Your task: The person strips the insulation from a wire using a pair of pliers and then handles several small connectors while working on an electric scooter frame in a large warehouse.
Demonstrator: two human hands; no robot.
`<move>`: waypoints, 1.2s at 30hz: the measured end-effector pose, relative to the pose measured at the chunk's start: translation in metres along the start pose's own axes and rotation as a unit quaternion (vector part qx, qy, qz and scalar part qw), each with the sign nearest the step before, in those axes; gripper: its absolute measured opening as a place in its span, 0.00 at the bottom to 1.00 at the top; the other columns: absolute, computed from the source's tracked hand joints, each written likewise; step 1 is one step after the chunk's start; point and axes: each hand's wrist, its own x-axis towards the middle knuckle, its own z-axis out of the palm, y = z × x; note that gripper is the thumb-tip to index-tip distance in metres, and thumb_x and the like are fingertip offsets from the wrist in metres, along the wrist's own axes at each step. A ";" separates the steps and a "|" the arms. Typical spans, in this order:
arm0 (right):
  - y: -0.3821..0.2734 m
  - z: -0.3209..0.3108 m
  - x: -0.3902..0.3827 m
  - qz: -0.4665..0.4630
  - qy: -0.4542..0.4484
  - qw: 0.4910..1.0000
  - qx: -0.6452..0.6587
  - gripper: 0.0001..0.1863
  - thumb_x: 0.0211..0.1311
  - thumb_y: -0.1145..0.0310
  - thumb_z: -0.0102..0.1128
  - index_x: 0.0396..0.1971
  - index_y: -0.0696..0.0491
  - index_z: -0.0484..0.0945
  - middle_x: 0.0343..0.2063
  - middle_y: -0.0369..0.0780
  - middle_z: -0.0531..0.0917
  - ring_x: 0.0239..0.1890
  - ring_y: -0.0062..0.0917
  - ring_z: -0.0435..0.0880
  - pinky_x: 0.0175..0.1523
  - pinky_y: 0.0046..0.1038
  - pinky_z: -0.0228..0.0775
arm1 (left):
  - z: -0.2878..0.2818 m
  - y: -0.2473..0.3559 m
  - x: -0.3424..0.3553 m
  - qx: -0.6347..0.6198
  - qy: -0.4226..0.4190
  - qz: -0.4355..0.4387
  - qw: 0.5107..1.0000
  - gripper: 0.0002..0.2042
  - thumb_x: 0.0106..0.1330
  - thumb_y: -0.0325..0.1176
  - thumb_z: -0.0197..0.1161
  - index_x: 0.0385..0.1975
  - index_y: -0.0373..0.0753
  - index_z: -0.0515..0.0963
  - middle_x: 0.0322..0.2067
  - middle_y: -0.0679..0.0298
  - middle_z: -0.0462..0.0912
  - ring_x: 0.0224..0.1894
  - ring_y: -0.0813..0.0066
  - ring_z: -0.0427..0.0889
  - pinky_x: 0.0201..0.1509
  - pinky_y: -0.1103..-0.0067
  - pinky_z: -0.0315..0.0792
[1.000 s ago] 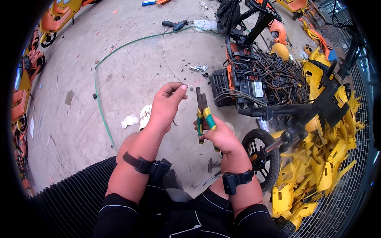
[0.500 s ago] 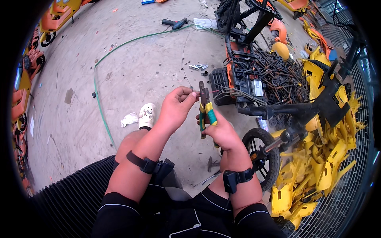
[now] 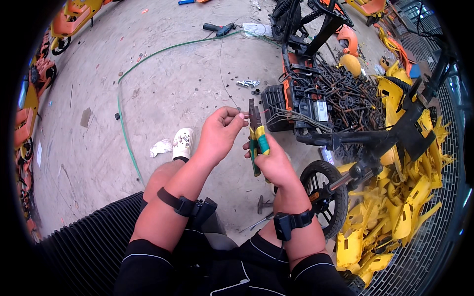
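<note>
Pliers with green-and-yellow handles [image 3: 260, 133] stand just left of the black ribbed box [image 3: 275, 111], their metal head uppermost. Biggest around them is a heap of yellow panels [image 3: 406, 214], well to the right of the box. A dark vehicle frame [image 3: 340, 138] runs right from the box, and a black-tyred wheel [image 3: 340, 207] sits below and right of it. Below the box, the right hand [image 3: 274, 165] is curled closed round the plier handles. Left of the box, the left hand [image 3: 222, 132] pinches thumb to fingertips, apparently on a thin reddish wire [image 3: 249, 116]; whether the jaws bite it, I cannot tell. The pliers should feel rigid and head-heavy, with sleeves that resist slipping; hold them low on the handles. The wire is probably light, limp and easily nicked, best pinched close to the metal head.
</note>
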 end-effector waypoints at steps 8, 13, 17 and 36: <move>-0.002 0.007 -0.001 0.005 0.024 0.999 -0.029 0.24 0.53 0.86 0.43 0.53 0.59 0.70 0.38 0.41 0.81 0.39 0.24 0.82 0.45 0.26 0.73 | -0.004 -0.004 -0.001 0.023 0.016 0.017 0.999 0.09 0.71 0.32 0.59 0.42 0.31 0.75 0.37 0.61 0.84 0.40 0.79 0.80 0.50 0.79 0.73; 0.004 0.007 0.000 -0.010 0.032 0.999 -0.032 0.24 0.53 0.86 0.42 0.52 0.59 0.70 0.38 0.40 0.81 0.38 0.23 0.81 0.45 0.25 0.73 | -0.002 0.001 -0.006 0.100 0.069 0.066 0.990 0.09 0.68 0.32 0.62 0.36 0.32 0.79 0.26 0.69 0.79 0.30 0.85 0.73 0.36 0.83 0.70; -0.001 0.010 -0.003 -0.002 0.036 0.999 -0.026 0.24 0.52 0.87 0.43 0.52 0.59 0.70 0.38 0.41 0.81 0.38 0.23 0.81 0.45 0.25 0.73 | -0.003 0.006 -0.008 0.092 0.068 0.036 0.993 0.08 0.67 0.33 0.63 0.36 0.33 0.79 0.26 0.71 0.77 0.29 0.87 0.70 0.34 0.84 0.67; -0.001 0.006 -0.001 -0.032 0.107 0.994 -0.010 0.26 0.50 0.88 0.44 0.53 0.59 0.70 0.40 0.40 0.81 0.42 0.23 0.81 0.47 0.25 0.73 | -0.016 0.023 -0.016 0.071 0.032 0.043 0.996 0.08 0.66 0.31 0.63 0.34 0.32 0.78 0.24 0.71 0.77 0.28 0.87 0.71 0.32 0.84 0.66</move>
